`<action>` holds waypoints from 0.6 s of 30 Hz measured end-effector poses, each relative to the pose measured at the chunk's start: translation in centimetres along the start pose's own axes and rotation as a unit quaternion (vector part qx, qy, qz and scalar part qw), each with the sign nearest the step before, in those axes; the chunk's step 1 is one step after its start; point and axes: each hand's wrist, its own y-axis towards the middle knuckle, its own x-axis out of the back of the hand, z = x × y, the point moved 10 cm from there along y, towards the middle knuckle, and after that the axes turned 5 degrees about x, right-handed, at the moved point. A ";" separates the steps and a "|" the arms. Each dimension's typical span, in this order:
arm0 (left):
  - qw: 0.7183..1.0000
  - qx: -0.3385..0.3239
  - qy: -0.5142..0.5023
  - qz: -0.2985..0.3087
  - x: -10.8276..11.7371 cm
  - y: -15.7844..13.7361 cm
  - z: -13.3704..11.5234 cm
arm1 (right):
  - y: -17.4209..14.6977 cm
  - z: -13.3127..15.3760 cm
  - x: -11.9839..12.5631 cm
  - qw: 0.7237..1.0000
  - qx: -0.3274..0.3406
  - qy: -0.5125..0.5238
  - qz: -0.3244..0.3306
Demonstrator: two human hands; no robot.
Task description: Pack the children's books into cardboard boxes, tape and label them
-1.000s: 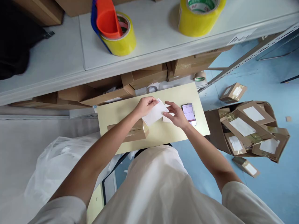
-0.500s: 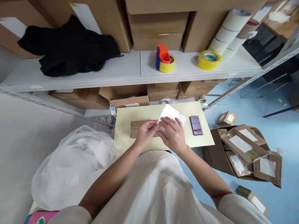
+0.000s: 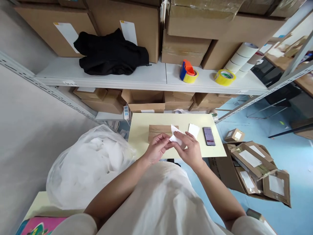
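A person seen from above holds 1 piece of white paper (image 3: 174,129) with 2 bare hands over the near edge of a pale yellow table (image 3: 139,130). The left hand (image 3: 155,149) pinches the paper's left edge between thumb and fingers; the right hand (image 3: 192,150) grasps it from the other side, fingers lying across it. The paper is bent, its top corner sticking up. Behind the hands, a flat brown box (image 3: 158,130) lies on the table, partly hidden. To the right are more white papers (image 3: 194,130), then a phone (image 3: 208,136). Beyond the table, a grey shelf (image 3: 156,76) carries black cloth (image 3: 110,54) and 1 loose yellow tape roll (image 3: 225,77). At left sits a clear plastic bag (image 3: 88,169) of white material.
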 end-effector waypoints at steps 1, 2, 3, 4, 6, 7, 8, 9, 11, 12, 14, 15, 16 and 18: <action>1.000 0.004 -0.001 0.006 0.0 -0.1 0.1 | -0.1 0.1 0.0 1.000 -0.007 0.001 0.002; 1.000 0.008 -0.002 0.011 -0.1 -0.2 0.2 | -0.3 0.1 0.0 1.000 -0.013 0.002 0.004; 1.000 0.011 -0.003 0.016 -0.1 -0.3 0.2 | -0.4 0.2 0.1 1.000 -0.017 0.002 0.005; 1.000 0.015 -0.005 0.021 -0.1 -0.4 0.3 | -0.5 0.3 0.1 1.000 -0.019 0.003 0.006; 0.999 0.022 -0.009 0.031 -0.3 -0.5 0.4 | -0.6 0.5 0.3 1.000 -0.020 0.004 0.004; 0.999 0.026 -0.010 0.036 -0.4 -0.6 0.4 | -0.7 0.6 0.4 1.000 -0.021 0.004 0.003; 0.999 0.030 -0.009 0.040 -0.5 -0.6 0.4 | -0.8 0.6 0.4 1.000 -0.021 0.005 0.004; 0.999 0.032 -0.007 0.043 -0.6 -0.7 0.5 | -0.8 0.7 0.4 1.000 -0.023 0.006 0.005; 0.999 0.032 0.001 0.044 -0.7 -0.8 0.4 | -0.9 0.7 0.3 1.000 -0.026 0.010 0.013; 0.999 0.031 0.006 0.042 -0.6 -0.8 0.4 | -1.0 0.7 0.3 0.999 -0.028 0.013 0.015; 0.999 0.028 0.014 0.041 -0.6 -0.8 0.3 | -1.1 0.6 0.2 0.999 -0.028 0.020 0.018; 0.999 0.028 0.018 0.041 -0.6 -0.8 0.2 | -1.1 0.6 0.2 0.999 -0.026 0.023 0.019; 0.998 0.030 0.022 0.041 -0.6 -0.8 0.2 | -1.1 0.5 0.1 0.999 -0.024 0.027 0.020; 0.998 0.030 0.034 0.038 -0.4 -0.8 0.1 | -1.0 0.5 0.1 0.999 -0.016 0.035 0.022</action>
